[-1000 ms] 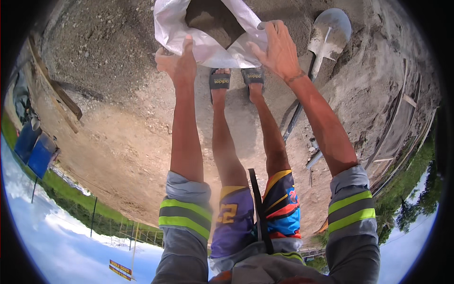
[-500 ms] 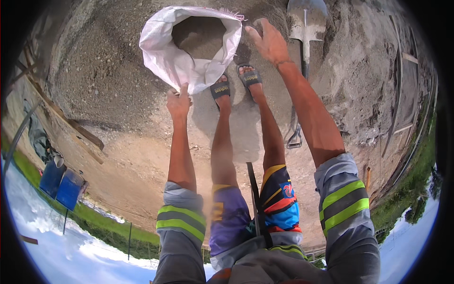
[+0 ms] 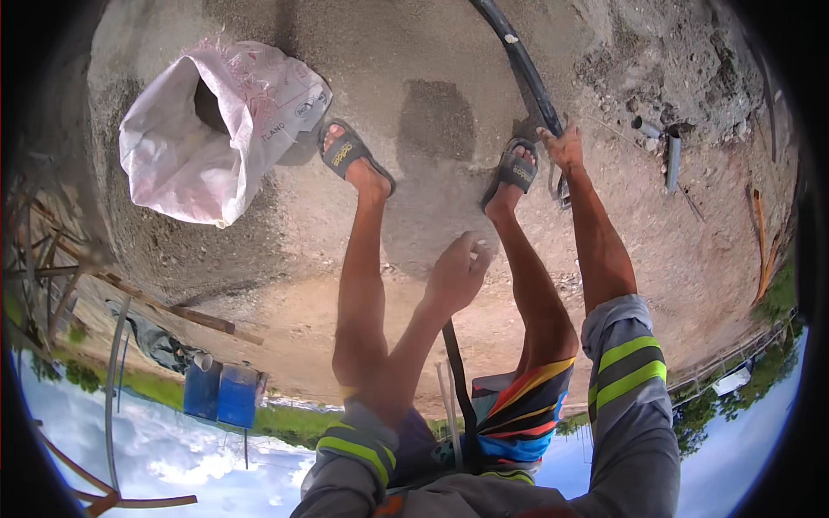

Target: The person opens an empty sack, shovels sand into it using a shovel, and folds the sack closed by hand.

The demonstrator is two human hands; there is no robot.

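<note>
My right hand (image 3: 566, 147) is closed around the lower end of a long dark shaft (image 3: 528, 76), apparently the shovel's; its blade is out of view. Part of a looped grip (image 3: 563, 192) shows beside my wrist. My left hand (image 3: 459, 272), slightly blurred, hangs over the ground between my legs, fingers loosely curled and partly apart, with nothing visible in it. To the left, a white woven sack (image 3: 281, 91) with faint pink markings stands tilted on the ground, mouth gaping. Its inside looks dark, and what it holds is largely hidden. Neither hand touches it.
My sandalled feet (image 3: 350, 155) stand apart on gritty ground, the left one close to the sack. Short grey pipe pieces (image 3: 673, 160) lie at the right. Wooden planks (image 3: 168, 302) and blue barrels (image 3: 220, 394) are at the left. Rough grey rubble (image 3: 682, 65) rises at far right.
My left hand has let go of the sack's rim and moved right. My right hand has left the sack and taken the dark shaft. The sack now appears farther left, and my feet are wider apart.
</note>
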